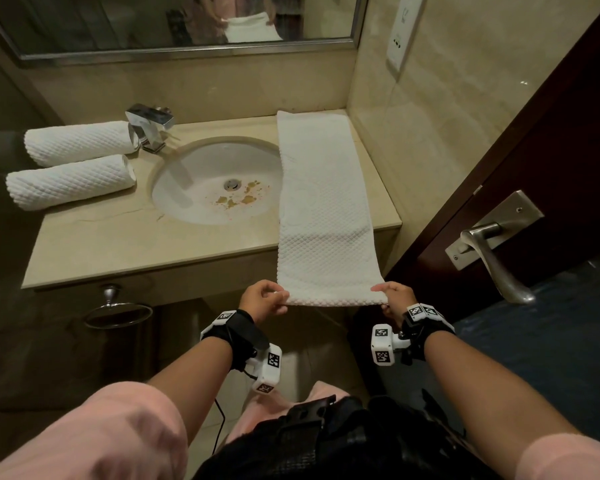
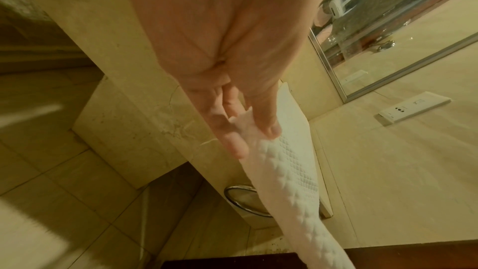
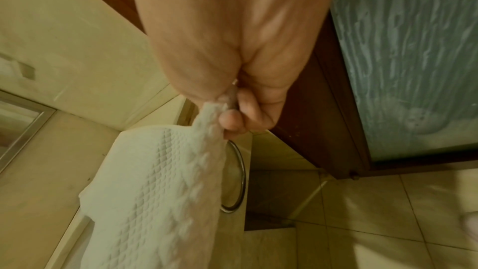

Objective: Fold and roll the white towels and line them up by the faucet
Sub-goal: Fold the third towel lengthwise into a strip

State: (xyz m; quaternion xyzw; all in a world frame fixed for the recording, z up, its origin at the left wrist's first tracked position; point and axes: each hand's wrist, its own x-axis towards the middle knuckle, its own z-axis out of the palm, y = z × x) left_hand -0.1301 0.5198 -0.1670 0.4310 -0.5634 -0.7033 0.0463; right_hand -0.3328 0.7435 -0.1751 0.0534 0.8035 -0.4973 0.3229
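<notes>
Two rolled towels [image 1: 75,164] already lie left of the faucet [image 1: 149,126]; a third towel [image 1: 321,202], folded into a long strip on the surface [image 1: 146,244] right of the sink (near end overhanging), is pinched at its corners by left hand [image 1: 262,299] and right hand [image 1: 394,299], rolling and placing apparently remaining.

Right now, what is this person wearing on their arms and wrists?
Pink sleeves cover the upper arms; the forearms are bare. The left hand and right hand wear no gloves. Each wrist carries a black strap holding a white boxy camera unit with black-and-white square markers. A thin black cable hangs below the left unit.
</notes>
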